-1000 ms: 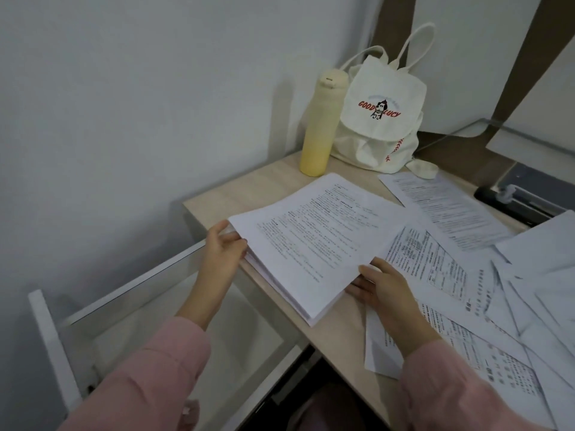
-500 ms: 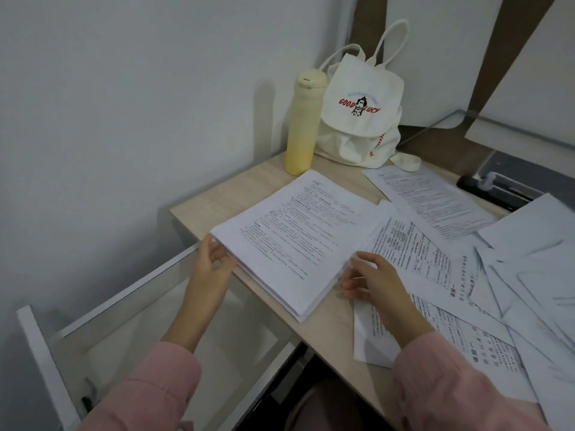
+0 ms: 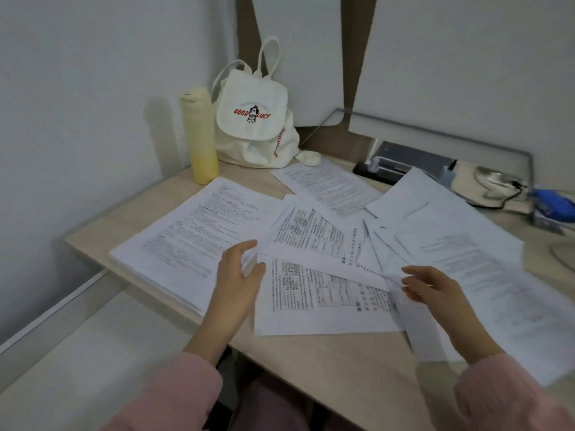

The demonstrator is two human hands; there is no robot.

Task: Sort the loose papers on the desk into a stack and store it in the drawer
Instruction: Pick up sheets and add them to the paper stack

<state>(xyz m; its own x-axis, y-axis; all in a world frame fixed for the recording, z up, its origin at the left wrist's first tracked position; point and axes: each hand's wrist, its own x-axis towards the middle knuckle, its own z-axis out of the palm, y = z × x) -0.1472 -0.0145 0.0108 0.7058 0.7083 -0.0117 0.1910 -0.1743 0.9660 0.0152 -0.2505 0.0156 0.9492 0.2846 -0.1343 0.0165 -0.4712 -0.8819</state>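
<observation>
Your pale wooden desk (image 3: 326, 368) abuts white walls (image 3: 93, 88): thick white paper stack (image 3: 193, 237) at 10 o'clock, loose printed sheets (image 3: 326, 297) at 3. Your left hand (image 3: 236, 281) and right hand (image 3: 435, 293) curl at a sheet; blur hides any grip.

I see white loose papers (image 3: 326, 293) covered in dense black print, and the stack (image 3: 186, 237) is the same. The desk (image 3: 336, 368) is pale wood grain. The bottle (image 3: 200, 135) fades cream to yellow; the cream bag (image 3: 252, 141) carries red lettering. Both sleeves (image 3: 174, 396) are pink. The drawer (image 3: 77, 353) looks white.
</observation>
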